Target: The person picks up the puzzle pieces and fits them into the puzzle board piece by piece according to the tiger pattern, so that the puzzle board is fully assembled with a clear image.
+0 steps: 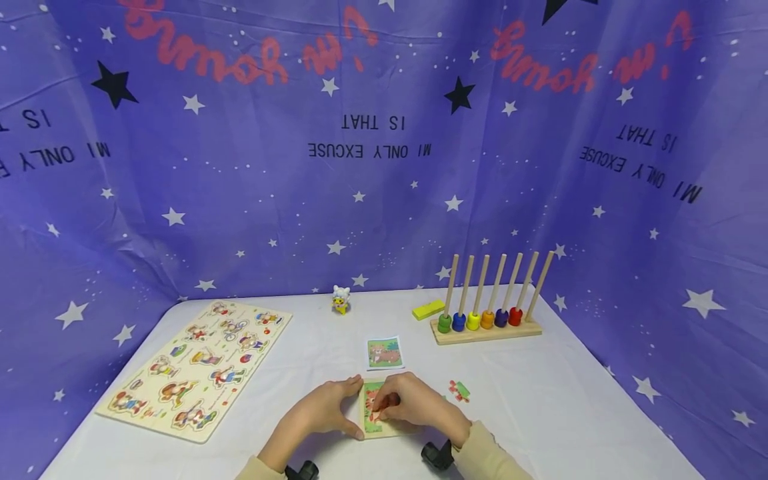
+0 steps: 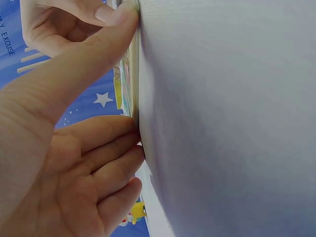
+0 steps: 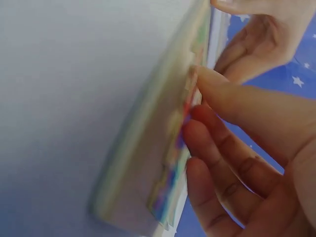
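Observation:
A small wooden jigsaw tray (image 1: 373,429) with a green and red picture lies at the front of the table. My left hand (image 1: 324,405) holds its left side, thumb at the near corner and fingers at the far one. Over the tray, my right hand (image 1: 414,400) pinches a jigsaw piece (image 3: 190,91), largely hidden by the fingers. Colourful pieces sit inside the tray in the right wrist view. Just beyond the tray lies a picture card (image 1: 384,353) showing an animal. Red and green loose jigsaw pieces (image 1: 460,391) lie to the right of my right hand.
A large wooden picture puzzle board (image 1: 198,367) covers the left of the table. Toward the back stand a small white and yellow figurine (image 1: 341,300), a yellow block (image 1: 429,309) and a peg rack (image 1: 486,330) with coloured rings. A purple starry cloth (image 1: 384,200) hangs behind.

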